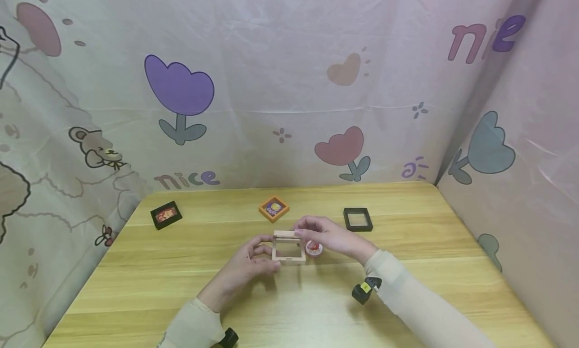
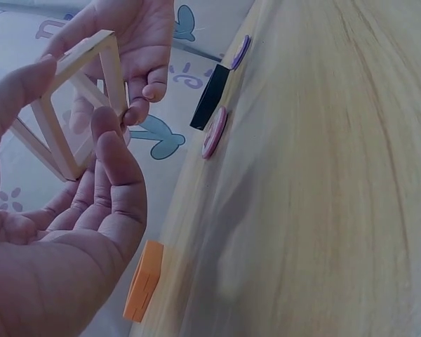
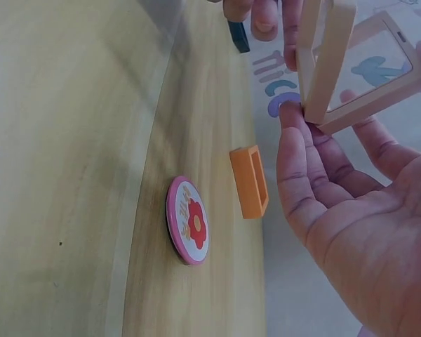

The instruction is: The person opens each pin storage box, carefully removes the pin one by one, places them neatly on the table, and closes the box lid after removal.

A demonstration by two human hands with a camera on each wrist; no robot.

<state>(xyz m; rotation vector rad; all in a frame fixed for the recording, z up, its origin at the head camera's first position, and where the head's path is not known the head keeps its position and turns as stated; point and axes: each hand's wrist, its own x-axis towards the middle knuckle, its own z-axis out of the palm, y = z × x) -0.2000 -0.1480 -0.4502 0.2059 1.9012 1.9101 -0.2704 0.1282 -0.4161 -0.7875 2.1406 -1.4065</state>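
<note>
A pale wooden display frame (image 1: pixel 289 261) with clear panes is held above the table in both hands. It is hinged, and its two halves stand apart in a V in the right wrist view. My left hand (image 1: pixel 248 261) grips its left side, thumb at the front lower edge. On the upper right, my right hand (image 1: pixel 329 236) pinches the other half between thumb and fingers. Under the right hand lies a round badge (image 3: pixel 189 221) with a pink rim and a red flower, flat on the table.
An orange frame (image 1: pixel 273 209) with a purple picture lies behind the hands. Far left is a black frame (image 1: pixel 166 215) with a red picture; another black frame (image 1: pixel 358 220) lies right. The left wrist view also shows a purple round piece (image 2: pixel 241 53). A printed curtain (image 1: pixel 271 86) hangs behind.
</note>
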